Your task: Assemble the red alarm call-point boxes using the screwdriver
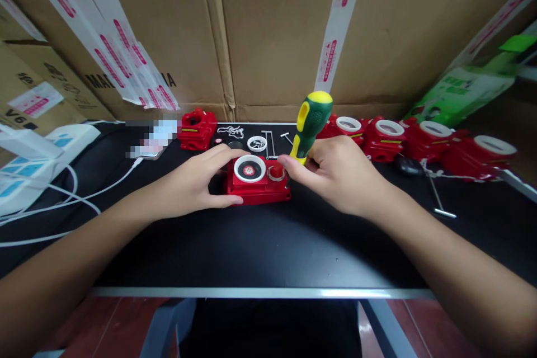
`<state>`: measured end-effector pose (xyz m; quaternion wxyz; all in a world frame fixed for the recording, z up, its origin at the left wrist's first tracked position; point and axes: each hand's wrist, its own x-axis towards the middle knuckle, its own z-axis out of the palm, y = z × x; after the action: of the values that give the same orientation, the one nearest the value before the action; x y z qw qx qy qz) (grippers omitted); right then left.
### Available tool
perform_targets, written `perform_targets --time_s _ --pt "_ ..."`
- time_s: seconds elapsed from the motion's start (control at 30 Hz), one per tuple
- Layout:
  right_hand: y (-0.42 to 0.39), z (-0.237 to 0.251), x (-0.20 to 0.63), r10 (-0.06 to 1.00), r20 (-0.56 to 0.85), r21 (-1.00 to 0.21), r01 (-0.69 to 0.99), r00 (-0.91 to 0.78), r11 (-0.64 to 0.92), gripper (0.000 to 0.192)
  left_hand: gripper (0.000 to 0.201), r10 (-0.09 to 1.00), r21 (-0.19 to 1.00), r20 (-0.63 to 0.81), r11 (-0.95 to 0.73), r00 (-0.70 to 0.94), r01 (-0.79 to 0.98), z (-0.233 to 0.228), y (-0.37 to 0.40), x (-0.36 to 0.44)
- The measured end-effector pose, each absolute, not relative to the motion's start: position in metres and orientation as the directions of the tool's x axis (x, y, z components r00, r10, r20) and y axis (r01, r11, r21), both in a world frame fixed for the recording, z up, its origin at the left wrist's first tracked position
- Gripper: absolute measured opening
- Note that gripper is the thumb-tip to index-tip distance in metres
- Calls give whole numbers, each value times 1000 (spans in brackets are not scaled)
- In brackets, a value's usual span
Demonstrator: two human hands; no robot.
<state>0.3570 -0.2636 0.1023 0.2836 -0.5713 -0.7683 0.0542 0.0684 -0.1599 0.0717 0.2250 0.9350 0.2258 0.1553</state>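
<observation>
A red housing [258, 194] lies on the black table in front of me, with a white ring around a dark round face and a smaller round red part beside it. My left hand [191, 182] clasps its left end, thumb along the front and fingers behind. My right hand [342, 176] is closed around a screwdriver [314, 123] with a green and yellow handle, tilted over the housing's right end. Its tip is mostly hidden by my fingers, so I cannot tell whether it sits on a screw.
Several red housings with white rings [389, 127] line the back right, near a T-handled tool [438, 201]. Behind my left hand are another red housing [197, 130], a white ring holding small parts [257, 144] and metal brackets [271, 144]. A power strip [54, 151] and phone [157, 142] lie left.
</observation>
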Motion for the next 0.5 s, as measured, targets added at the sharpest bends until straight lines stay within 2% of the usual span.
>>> perform_targets --time_s 0.27,0.5 --pt "-268 110 362 869 294 -431 756 -399 493 51 74 523 601 174 -727 834 331 68 -157 66" --pt "-263 107 362 887 406 -442 802 -220 401 55 78 509 554 189 -761 840 337 66 -156 65"
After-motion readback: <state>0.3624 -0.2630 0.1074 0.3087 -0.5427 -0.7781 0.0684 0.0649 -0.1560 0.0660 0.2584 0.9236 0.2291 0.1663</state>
